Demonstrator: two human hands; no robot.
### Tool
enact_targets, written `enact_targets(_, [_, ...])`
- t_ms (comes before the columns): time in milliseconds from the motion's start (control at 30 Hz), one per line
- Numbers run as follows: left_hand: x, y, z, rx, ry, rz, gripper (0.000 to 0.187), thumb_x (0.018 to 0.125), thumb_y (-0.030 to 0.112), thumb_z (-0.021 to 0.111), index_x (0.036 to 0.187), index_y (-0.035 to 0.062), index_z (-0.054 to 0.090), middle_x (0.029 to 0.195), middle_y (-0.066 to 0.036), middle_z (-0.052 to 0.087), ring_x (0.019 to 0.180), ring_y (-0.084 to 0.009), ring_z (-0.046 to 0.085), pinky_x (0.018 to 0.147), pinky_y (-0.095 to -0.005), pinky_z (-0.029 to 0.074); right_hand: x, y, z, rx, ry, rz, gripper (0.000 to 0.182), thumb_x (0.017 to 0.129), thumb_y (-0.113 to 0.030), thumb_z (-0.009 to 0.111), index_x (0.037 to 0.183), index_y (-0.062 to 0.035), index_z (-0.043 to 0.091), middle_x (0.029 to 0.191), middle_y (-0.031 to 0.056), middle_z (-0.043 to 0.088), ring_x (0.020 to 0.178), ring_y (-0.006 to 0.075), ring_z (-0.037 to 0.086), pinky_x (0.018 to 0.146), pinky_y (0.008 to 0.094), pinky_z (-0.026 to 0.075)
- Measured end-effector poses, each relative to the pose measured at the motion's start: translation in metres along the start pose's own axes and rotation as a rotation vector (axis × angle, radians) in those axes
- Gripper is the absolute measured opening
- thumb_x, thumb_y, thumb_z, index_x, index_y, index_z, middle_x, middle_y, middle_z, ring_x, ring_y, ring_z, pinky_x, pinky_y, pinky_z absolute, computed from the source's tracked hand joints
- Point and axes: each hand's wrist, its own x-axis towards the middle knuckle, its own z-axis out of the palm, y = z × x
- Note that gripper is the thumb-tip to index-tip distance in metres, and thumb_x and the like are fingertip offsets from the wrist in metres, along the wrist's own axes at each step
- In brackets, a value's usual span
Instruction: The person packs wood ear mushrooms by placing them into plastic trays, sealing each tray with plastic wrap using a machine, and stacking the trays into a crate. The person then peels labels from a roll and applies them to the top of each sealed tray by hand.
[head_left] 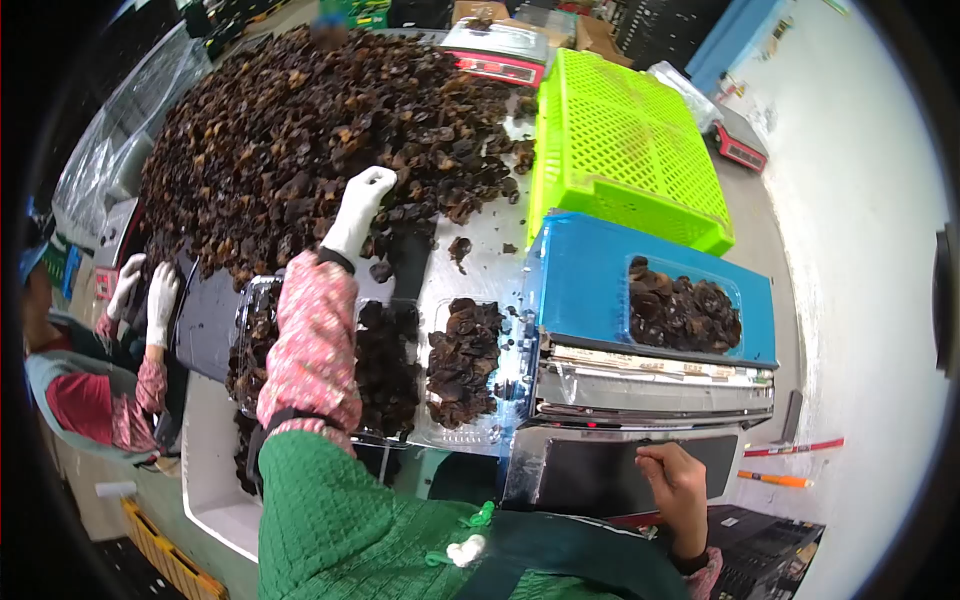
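My left hand [362, 208], in a white glove, reaches over the front edge of a large heap of dark brown, wrinkled pieces [290, 130]. Its fingers are closed, and anything inside them is hidden. My bare right hand [676, 486] is curled above a black panel [620, 470] at the lower right, fingers pressed together; I cannot make out anything in them. Between the hands, clear trays of the same pieces [465, 362] stand on the metal table [470, 250]. Another filled clear tray [685, 312] rests on a blue-covered box [580, 270].
A bright green perforated crate [635, 140] stands behind the blue box. Red-and-white scales [495, 55] are at the back, with another scale [740, 150] near the white wall [860, 200]. A co-worker's white-gloved hands [160, 300] are at the left edge. A white bin [210, 480] sits below.
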Motion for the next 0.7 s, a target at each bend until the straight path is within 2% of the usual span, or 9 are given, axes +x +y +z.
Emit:
enact_targets(33, [-0.007,0.028,-0.002,-0.198,-0.071,-0.052,0.016,0.088,0.021,0.059,0.093,0.0068,0.066,0.077,0.003,0.061,0.064,-0.0088,0.051,0.057,-0.0262,0.041,-0.001,0.005,-0.002,0.018,-0.007,0.002,0.008,0.082,-0.004,0.067,0.090,-0.0004,0.066,0.079,0.0133,0.065,0.070,0.0280,0.064,0.063,0.0335,0.050])
enact_targets(100, [-0.033,0.102,0.001,-0.341,-0.316,-0.221,0.020,0.093,0.019,0.055,0.103,0.0042,0.063,0.093,0.000,0.062,0.067,-0.0059,0.049,0.057,-0.0223,0.039,-0.002,0.014,-0.003,0.055,-0.006,-0.046,0.009,0.083,-0.005,0.066,0.091,-0.0015,0.066,0.080,0.0127,0.065,0.071,0.0284,0.064,0.063,0.0339,0.050])
enact_targets(167, [-0.052,0.151,0.026,-0.359,-0.449,-0.299,0.020,0.094,0.022,0.056,0.103,0.0059,0.063,0.083,0.002,0.062,0.063,-0.0032,0.045,0.055,-0.0196,0.035,-0.003,0.025,-0.002,0.078,0.024,-0.136,0.010,0.083,-0.006,0.066,0.093,-0.0027,0.066,0.081,0.0120,0.065,0.072,0.0290,0.064,0.064,0.0342,0.050])
enact_targets(233, [-0.067,0.185,0.064,-0.305,-0.520,-0.221,0.020,0.094,0.023,0.057,0.099,0.0061,0.065,0.079,0.003,0.061,0.064,-0.0026,0.046,0.055,-0.0192,0.035,-0.003,0.033,-0.008,0.022,-0.038,-0.189,0.010,0.084,-0.009,0.066,0.093,-0.0040,0.065,0.084,0.0108,0.066,0.076,0.0297,0.064,0.066,0.0348,0.051])
enact_targets(300, [-0.086,0.238,0.106,-0.270,-0.590,-0.189,0.018,0.092,0.023,0.059,0.093,0.0070,0.066,0.078,0.005,0.060,0.068,-0.0023,0.050,0.060,-0.0177,0.038,-0.009,0.045,-0.008,0.056,0.025,-0.290,0.010,0.086,-0.013,0.065,0.092,-0.0056,0.065,0.084,0.0087,0.066,0.076,0.0269,0.064,0.067,0.0353,0.051])
enact_targets(433, [-0.101,0.308,0.205,-0.010,-0.654,-0.093,0.019,0.088,0.028,0.062,0.090,0.0097,0.067,0.075,0.003,0.061,0.065,-0.0047,0.053,0.056,-0.0202,0.042,-0.024,0.060,-0.025,0.070,0.033,-0.261,0.010,0.086,-0.014,0.065,0.092,-0.0061,0.065,0.081,0.0077,0.065,0.073,0.0264,0.063,0.065,0.0349,0.051])
enact_targets(500, [-0.097,0.311,0.262,0.169,-0.621,0.152,0.023,0.084,0.030,0.062,0.087,0.0082,0.067,0.074,-0.004,0.065,0.061,-0.0114,0.060,0.056,-0.0260,0.047,-0.033,0.069,-0.034,0.080,0.058,-0.257,0.009,0.087,-0.014,0.065,0.091,-0.0062,0.065,0.081,0.0075,0.064,0.072,0.0265,0.063,0.065,0.0346,0.051])
enact_targets(600, [-0.092,0.313,0.320,0.580,-0.567,0.166,0.029,0.081,0.033,0.058,0.087,0.0072,0.069,0.074,-0.010,0.068,0.063,-0.0209,0.066,0.061,-0.0332,0.051,-0.051,0.087,-0.052,0.072,0.096,-0.227,0.009,0.087,-0.014,0.065,0.092,-0.0062,0.065,0.081,0.0075,0.064,0.071,0.0265,0.063,0.064,0.0344,0.051])
enact_targets(700, [-0.097,0.313,0.339,0.904,-0.594,0.162,0.032,0.081,0.036,0.055,0.084,0.0095,0.072,0.071,-0.012,0.068,0.065,-0.0281,0.067,0.065,-0.0382,0.052,-0.069,0.107,-0.068,0.089,0.128,-0.152,0.009,0.087,-0.013,0.064,0.092,-0.0056,0.066,0.080,0.0080,0.064,0.071,0.0265,0.063,0.063,0.0344,0.050])
